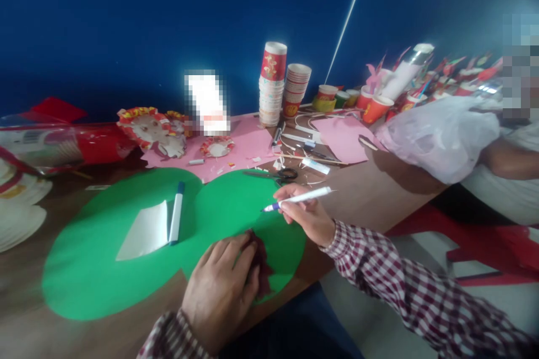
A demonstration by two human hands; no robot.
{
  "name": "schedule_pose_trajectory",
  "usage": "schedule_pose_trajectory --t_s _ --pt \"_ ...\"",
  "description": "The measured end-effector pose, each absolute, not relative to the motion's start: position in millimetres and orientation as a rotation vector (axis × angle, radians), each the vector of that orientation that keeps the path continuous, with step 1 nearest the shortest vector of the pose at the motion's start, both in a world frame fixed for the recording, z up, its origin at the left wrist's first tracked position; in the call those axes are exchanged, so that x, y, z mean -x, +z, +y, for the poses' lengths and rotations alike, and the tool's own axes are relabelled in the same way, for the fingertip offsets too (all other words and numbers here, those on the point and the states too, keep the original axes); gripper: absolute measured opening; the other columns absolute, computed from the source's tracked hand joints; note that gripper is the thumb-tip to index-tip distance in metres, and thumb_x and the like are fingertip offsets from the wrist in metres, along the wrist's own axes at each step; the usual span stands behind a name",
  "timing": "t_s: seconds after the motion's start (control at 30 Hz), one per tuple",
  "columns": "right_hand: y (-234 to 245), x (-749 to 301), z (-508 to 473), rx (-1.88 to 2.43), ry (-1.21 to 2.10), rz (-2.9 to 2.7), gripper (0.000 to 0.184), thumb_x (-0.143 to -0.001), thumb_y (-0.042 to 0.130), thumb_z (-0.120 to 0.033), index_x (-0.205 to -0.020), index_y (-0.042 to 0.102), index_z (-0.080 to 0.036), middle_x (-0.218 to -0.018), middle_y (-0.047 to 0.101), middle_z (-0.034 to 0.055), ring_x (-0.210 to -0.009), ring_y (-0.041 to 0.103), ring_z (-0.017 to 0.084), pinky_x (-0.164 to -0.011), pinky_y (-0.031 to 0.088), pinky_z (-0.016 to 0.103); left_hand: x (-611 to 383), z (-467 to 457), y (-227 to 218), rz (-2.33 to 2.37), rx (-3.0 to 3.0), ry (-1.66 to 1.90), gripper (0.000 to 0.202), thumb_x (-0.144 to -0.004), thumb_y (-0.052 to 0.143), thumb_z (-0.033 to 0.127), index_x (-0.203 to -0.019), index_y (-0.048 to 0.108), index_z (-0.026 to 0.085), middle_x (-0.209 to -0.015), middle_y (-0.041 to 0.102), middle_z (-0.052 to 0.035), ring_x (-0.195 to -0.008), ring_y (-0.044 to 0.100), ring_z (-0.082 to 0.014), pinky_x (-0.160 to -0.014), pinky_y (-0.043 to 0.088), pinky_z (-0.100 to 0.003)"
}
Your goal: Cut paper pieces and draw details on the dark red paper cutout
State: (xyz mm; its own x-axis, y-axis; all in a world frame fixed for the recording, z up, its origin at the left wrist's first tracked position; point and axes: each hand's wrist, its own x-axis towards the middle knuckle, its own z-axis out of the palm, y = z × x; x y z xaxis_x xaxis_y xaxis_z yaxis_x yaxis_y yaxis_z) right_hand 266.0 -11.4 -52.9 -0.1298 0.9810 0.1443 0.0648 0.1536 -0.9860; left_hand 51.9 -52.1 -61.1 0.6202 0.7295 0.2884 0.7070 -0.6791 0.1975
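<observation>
My right hand grips a white marker, its bluish-purple tip pointing left, a little over the green paper. My left hand lies on that paper with its fingers stretched out, touching a small dark red piece that is partly hidden beneath the fingers and thumb. The green paper is a large sheet with two rounded lobes. On its left lobe rest a folded white paper and a second marker, white with a blue cap. Black-handled scissors lie at the far edge of the right lobe.
Pink paper with scraps lies behind, and stacked paper cups stand there. Cables and pens clutter the back right. A plastic bag sits before another person's arm. At left are paper plates; a red stool is beyond the table's edge.
</observation>
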Motion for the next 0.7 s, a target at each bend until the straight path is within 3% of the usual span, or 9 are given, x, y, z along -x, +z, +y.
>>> schedule_pose_trajectory --t_s 0.1,0.2,0.3,0.4,0.57,0.7 --pt "-48 -272 -10 1.151 0.959 -1.571 0.017 -0.090 0.048 -0.030 -0.096 0.058 -0.018 -0.073 0.059 0.0002 -0.056 0.052 0.009 -0.051 0.044 0.021 -52 -52 -62 1.227 -2.783 0.555 0.027 -0.083 0.049 0.023 -0.109 0.057 0.020 -0.116 0.059 -0.0073 -0.102 0.054 -0.0245 -0.083 0.049 -0.043" --pt "-32 -287 -2 1.241 0.707 -1.760 0.021 -0.087 0.054 -0.029 -0.104 0.059 -0.018 -0.090 0.063 0.0052 -0.074 0.060 0.014 -0.063 0.050 0.025 -51 -51 -63 1.205 -2.810 0.576 0.028 -0.083 0.049 0.022 -0.110 0.057 0.019 -0.115 0.060 -0.0081 -0.101 0.054 -0.0248 -0.083 0.049 -0.043" --pt "-17 -306 15 1.309 0.436 -1.901 0.043 -0.083 0.060 -0.030 -0.123 0.049 -0.019 -0.115 0.057 0.0106 -0.094 0.058 0.021 -0.074 0.051 0.032 -50 -51 -63 1.203 -2.817 0.592 0.029 -0.082 0.050 0.020 -0.110 0.057 0.019 -0.115 0.060 -0.0084 -0.100 0.055 -0.0250 -0.082 0.050 -0.043" --pt "-9 -314 36 1.398 0.079 -2.123 0.058 -0.078 0.063 -0.027 -0.130 0.042 -0.014 -0.118 0.055 0.0143 -0.104 0.053 0.026 -0.086 0.046 0.039 -51 -51 -63 1.208 -2.794 0.604 0.029 -0.081 0.049 0.019 -0.109 0.058 0.020 -0.115 0.060 -0.0080 -0.100 0.055 -0.0245 -0.082 0.050 -0.043" --pt "-16 -297 66 1.468 -0.356 -2.578 0.034 -0.090 0.047 -0.020 -0.124 0.051 -0.021 -0.109 0.060 0.0098 -0.102 0.051 0.023 -0.090 0.041 0.039 -52 -53 -60 1.225 -2.744 0.607 0.028 -0.081 0.048 0.019 -0.107 0.059 0.020 -0.113 0.061 -0.0068 -0.100 0.055 -0.0239 -0.085 0.049 -0.043" --pt "-24 -286 82 1.428 -0.452 -2.755 0.034 -0.096 0.037 -0.018 -0.127 0.050 -0.022 -0.110 0.061 0.0084 -0.109 0.048 0.021 -0.091 0.039 0.034 -52 -54 -58 1.252 -2.667 0.574 0.027 -0.082 0.048 0.021 -0.106 0.059 0.022 -0.115 0.061 -0.0050 -0.102 0.054 -0.0240 -0.087 0.048 -0.044"
